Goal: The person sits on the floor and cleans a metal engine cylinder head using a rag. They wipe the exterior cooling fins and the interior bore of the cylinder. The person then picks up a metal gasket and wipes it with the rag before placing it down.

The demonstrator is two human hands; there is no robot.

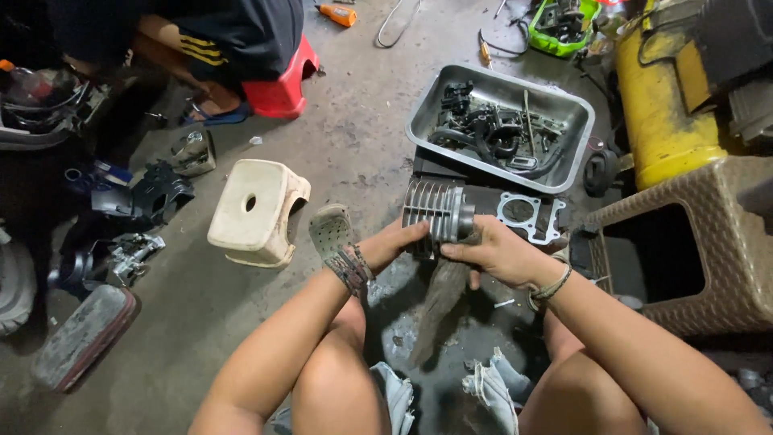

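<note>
Both hands are on one finned engine cylinder (pixel 437 216), held above the concrete floor (pixel 354 153) in front of the person's knees. The left hand (pixel 394 242) is closed around the finned side, fingers curled over the lower fins. The right hand (pixel 495 251) closes on the sleeve end, thumb and fingers wrapped round it, and also pinches one dirty rag (pixel 441 298) that hangs down from under the cylinder. Each wrist carries one braided band.

Edges and room: the cylinder's far edge stands just short of a dark mat on which one flat metal gasket (pixel 527 216) lies, near the right hand but apart from it. Directly behind the gasket sits one steel tray (pixel 427 121), filled with dark small parts too tangled to count. To the right, a brown woven plastic stool (pixel 684 242) closes in that side, near the right forearm; behind it stands one yellow tank (pixel 660 113). To the left, one worn sandal (pixel 332 234) sits just beside the left wrist, and one cream plastic stool (pixel 258 211) stands just beyond it. Open floor runs between the cream stool and the tray.

Further count: one red stool (pixel 282 84) at top left, with another person seated on it; one green tray (pixel 564 24) at top; one orange tool (pixel 338 14) beside it. Dark motorcycle parts crowd the left edge.
</note>
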